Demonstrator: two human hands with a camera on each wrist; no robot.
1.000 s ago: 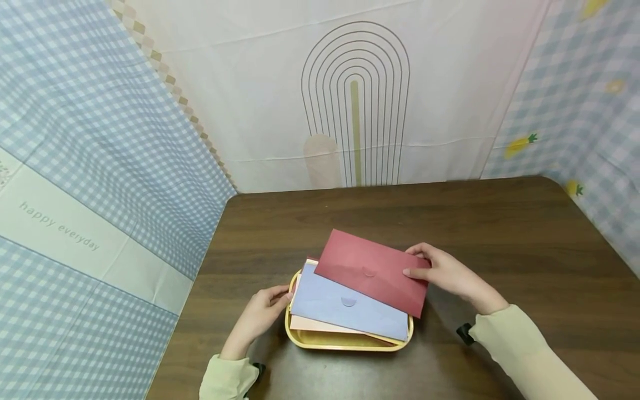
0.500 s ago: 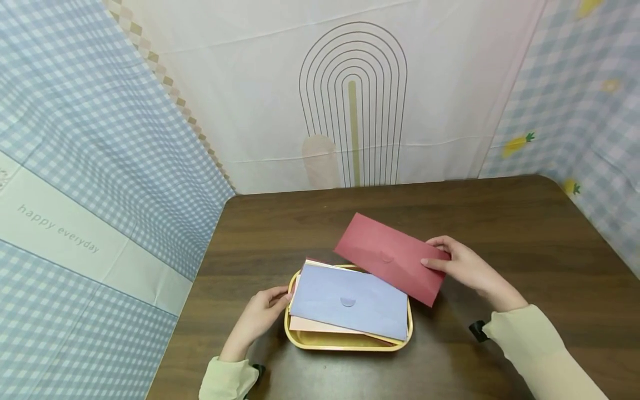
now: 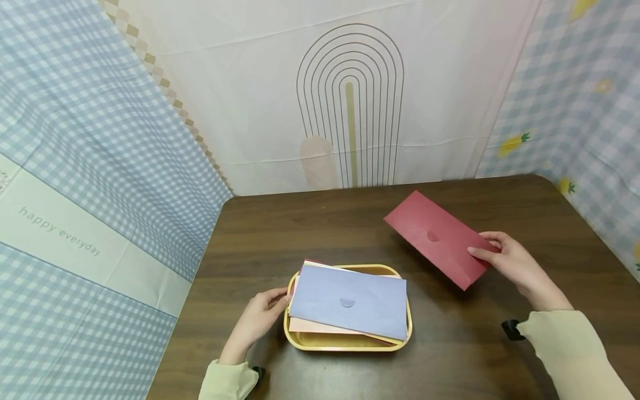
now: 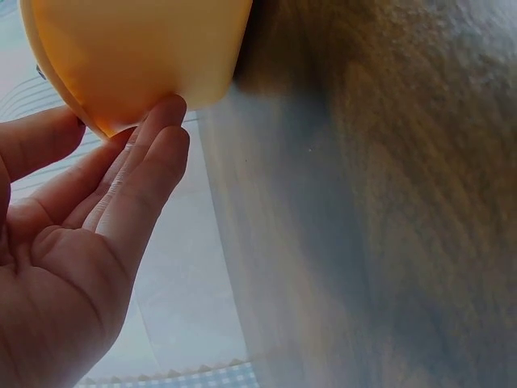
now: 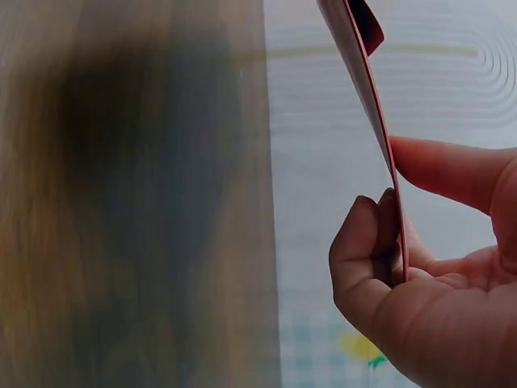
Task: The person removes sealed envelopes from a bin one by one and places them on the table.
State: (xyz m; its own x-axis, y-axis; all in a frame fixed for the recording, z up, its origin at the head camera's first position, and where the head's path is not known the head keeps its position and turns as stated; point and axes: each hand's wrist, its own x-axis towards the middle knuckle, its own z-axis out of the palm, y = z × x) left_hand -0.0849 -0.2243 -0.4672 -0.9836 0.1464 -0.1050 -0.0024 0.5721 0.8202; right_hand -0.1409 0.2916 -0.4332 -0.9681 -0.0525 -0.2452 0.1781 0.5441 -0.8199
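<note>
Right hand [image 3: 520, 266] pinches red envelope [image 3: 434, 236], long axis slanting rightward and nearer.

Before you lies a dark brown, wood-grained counter [image 3: 280, 228]. Behind it hangs a white cloth [image 3: 250, 111] printed with nested arches [image 3: 351, 133] of thin dark lines. To your left you have a blue-and-white gingham cloth [image 3: 125, 139] with a white band [image 3: 60, 233] lettered "happy everyday"; to your right, a pale blue checked cloth [image 3: 565, 122] with yellow, green-topped prints [image 3: 511, 145].
</note>
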